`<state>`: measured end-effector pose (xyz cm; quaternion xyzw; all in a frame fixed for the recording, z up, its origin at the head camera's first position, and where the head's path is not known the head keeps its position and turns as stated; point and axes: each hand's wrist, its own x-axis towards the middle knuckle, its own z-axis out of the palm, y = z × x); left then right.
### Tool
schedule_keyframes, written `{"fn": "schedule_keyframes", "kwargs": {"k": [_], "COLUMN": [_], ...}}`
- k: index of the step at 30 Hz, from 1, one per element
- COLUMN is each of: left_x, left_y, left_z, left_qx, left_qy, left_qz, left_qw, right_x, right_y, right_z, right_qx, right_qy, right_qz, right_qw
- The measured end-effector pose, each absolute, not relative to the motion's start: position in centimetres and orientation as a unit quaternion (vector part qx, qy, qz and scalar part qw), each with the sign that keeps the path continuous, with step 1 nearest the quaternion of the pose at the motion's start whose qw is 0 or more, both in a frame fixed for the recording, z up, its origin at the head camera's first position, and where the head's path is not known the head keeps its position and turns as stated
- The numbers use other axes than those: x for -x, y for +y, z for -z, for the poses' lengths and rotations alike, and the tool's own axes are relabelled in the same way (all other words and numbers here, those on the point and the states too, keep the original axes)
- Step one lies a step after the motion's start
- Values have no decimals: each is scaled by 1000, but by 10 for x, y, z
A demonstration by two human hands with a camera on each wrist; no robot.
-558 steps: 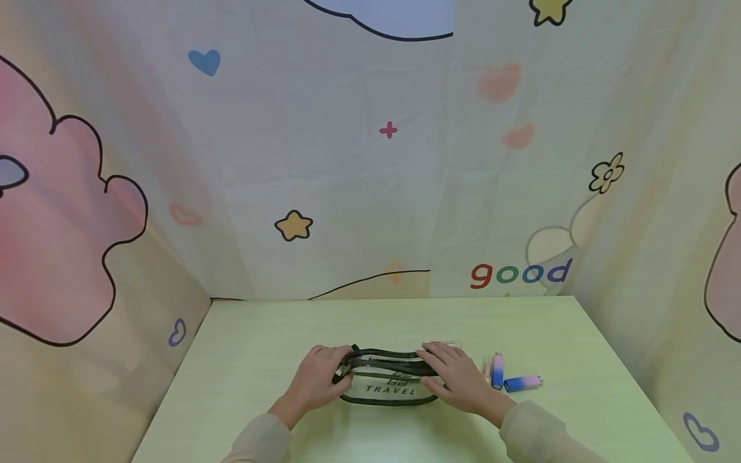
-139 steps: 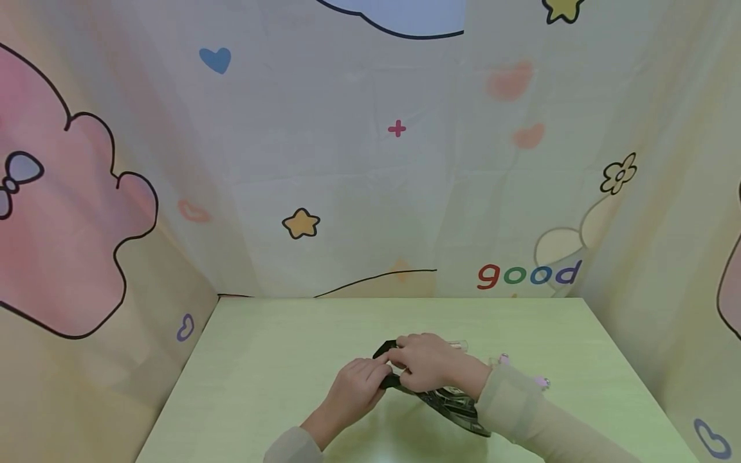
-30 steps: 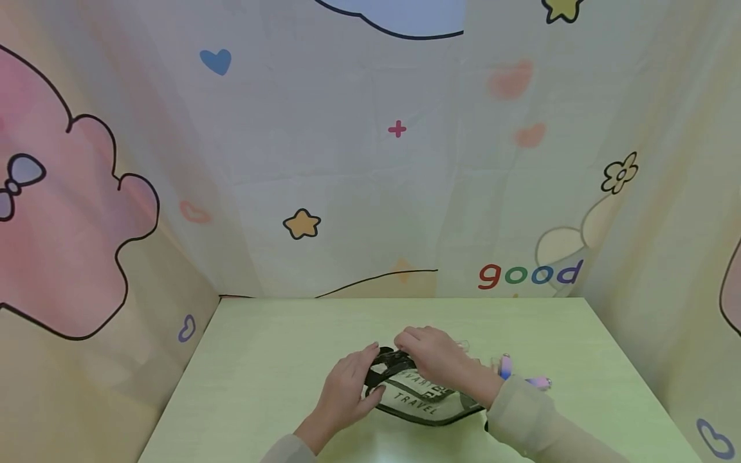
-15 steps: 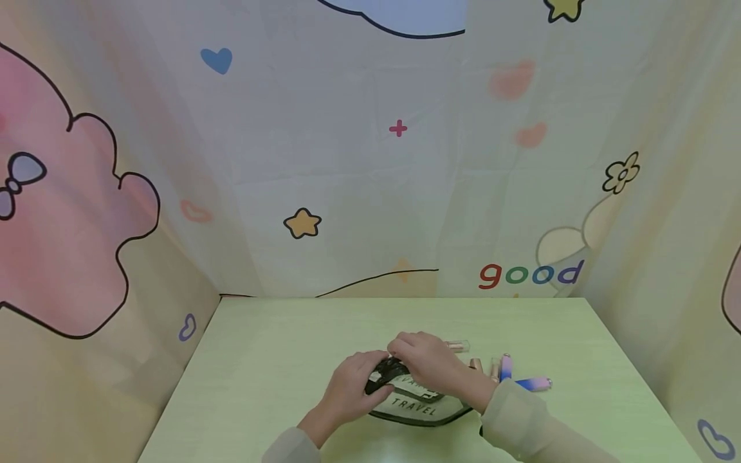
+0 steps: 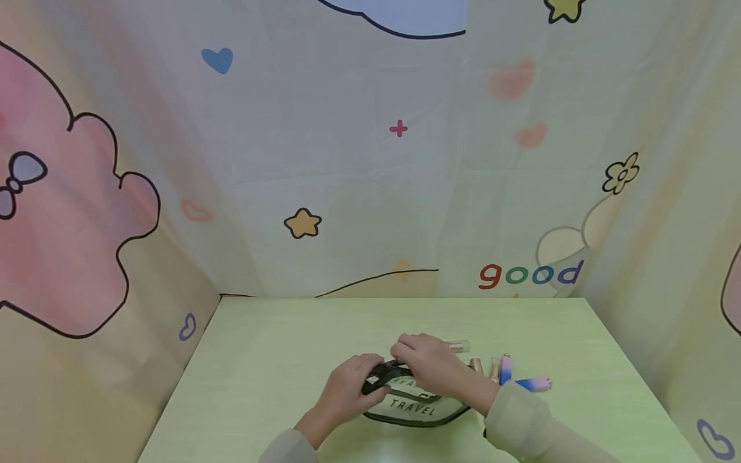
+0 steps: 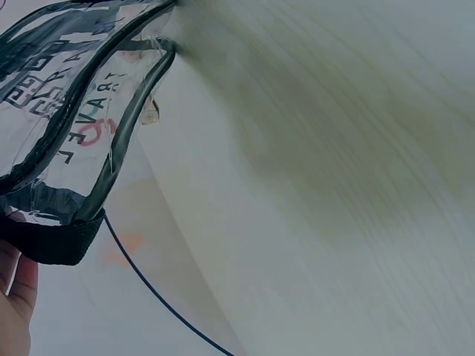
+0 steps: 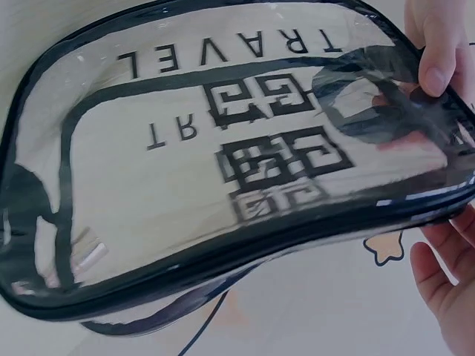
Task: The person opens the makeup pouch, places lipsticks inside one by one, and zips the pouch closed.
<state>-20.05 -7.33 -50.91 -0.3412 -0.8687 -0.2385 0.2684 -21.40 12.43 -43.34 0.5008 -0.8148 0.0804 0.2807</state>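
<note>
A clear plastic travel pouch with black trim, a zipped top and TRAVEL lettering stands tilted on the table under both hands. My left hand grips its left end, thumb on the front face. At the top edge, close to that end, my right hand has its fingers curled over the black zip band; what exactly they pinch I cannot tell. The right wrist view shows the pouch upside down, with fingers at its zip edge. A black fabric tab at one end shows in the left wrist view.
Right of the pouch lie two blue-and-pink tubes and a clear tube with a rose-gold part. Another clear tube lies behind the right hand, and a rose-gold piece is beside it. A printed curtain stands behind the table.
Earlier the hands were at opposite ends of the pouch; now both are near its left end. Since one second ago the right hand has dipped slightly, and the tubes behind it show more.
</note>
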Motion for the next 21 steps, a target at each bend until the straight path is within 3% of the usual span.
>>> {"fn": "schedule_keyframes", "kwargs": {"k": [21], "left_x": [202], "left_y": [-78], "left_z": [510], "left_qx": [337], "left_qy": [-873], "left_qz": [231], "left_qw": [267], "right_x": [214], "right_y": [129], "right_z": [443], "right_qx": [-489], "right_qy": [-797], "right_qz": [-109], "right_qw": [339]}}
